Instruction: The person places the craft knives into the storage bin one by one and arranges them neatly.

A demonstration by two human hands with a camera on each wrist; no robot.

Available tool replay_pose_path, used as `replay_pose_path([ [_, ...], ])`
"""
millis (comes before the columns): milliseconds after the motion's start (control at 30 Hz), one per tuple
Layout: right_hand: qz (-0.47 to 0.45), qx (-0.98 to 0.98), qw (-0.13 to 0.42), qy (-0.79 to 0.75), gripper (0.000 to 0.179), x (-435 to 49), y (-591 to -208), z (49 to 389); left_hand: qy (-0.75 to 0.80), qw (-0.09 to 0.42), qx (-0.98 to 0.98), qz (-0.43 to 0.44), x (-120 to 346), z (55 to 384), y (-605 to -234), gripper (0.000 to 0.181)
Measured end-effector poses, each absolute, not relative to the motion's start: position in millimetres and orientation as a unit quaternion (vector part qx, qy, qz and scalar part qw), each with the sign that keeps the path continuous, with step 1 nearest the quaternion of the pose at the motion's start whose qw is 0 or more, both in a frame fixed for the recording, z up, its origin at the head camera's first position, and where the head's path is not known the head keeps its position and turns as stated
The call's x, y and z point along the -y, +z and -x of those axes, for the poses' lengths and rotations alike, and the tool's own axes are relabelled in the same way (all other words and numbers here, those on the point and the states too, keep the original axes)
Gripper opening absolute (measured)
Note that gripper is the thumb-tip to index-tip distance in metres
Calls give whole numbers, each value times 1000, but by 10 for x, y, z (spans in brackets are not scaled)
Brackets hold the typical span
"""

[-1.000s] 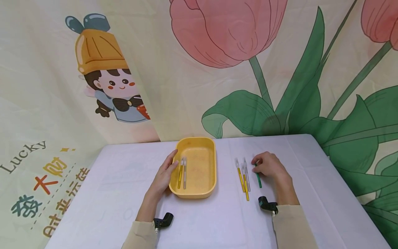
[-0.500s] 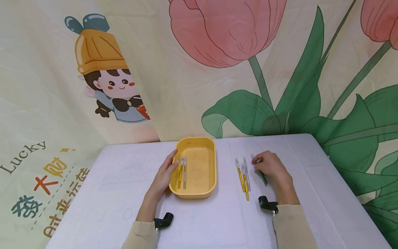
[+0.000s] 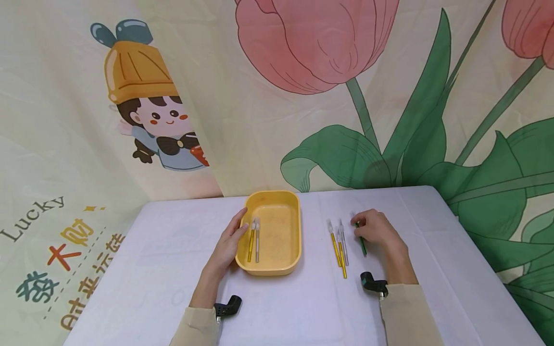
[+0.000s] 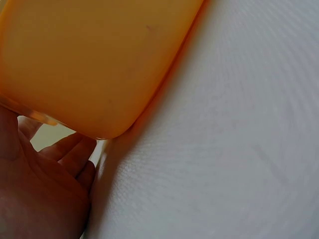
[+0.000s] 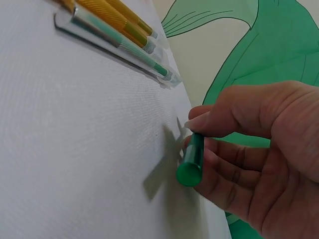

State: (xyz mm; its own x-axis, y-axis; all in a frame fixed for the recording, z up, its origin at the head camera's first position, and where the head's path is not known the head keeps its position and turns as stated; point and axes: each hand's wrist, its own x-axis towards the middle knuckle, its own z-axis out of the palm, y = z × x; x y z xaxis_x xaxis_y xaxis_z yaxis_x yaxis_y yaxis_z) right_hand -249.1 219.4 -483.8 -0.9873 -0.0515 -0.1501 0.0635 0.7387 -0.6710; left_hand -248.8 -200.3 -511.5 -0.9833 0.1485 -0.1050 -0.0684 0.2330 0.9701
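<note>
My left hand (image 3: 226, 244) holds the left side of a yellow plastic tray (image 3: 296, 230), thumb at the rim and fingers along the outer wall. Inside the tray lie two capped craft knives, a yellow one (image 3: 251, 245) and a silver one (image 3: 257, 245). Over on the right, my right hand (image 3: 375, 229) pinches a green craft knife (image 5: 192, 164) between thumb and fingers. Its round butt end faces the right wrist camera, its shadow falls on the cloth, and its far end is hidden by the fingers.
Left of my right hand, two yellow craft knives (image 3: 334, 250) and a silver one (image 3: 345, 247) with clear caps lie close together on the white tablecloth (image 3: 303, 307). Behind the table hangs a printed backdrop (image 3: 242, 144) with tulips and a cartoon figure.
The green craft knife has shifted its angle in my right hand, its lower end swinging right and then partly back, a little higher now. My left hand and the tray stay put.
</note>
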Motion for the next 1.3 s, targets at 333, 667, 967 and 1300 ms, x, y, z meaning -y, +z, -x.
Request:
replay_pose_path([
  [333,-15,-921,60,-385,39,-2186,-4797,2488,618,86,-781,-25,2002,2485,-5118,50],
  [667,-14,-905,41,-422,49,-2187,-4759,2467,623,85,-777,-23,2006,2493,-5135,50],
  [967,12,-890,10,-455,51,-2174,-4757,2470,622,87,-777,-26,2011,2494,-5135,50],
  [1300,56,-813,14,-579,49,-2085,-4738,2485,624,87,-776,-27,2016,2498,-5137,50],
])
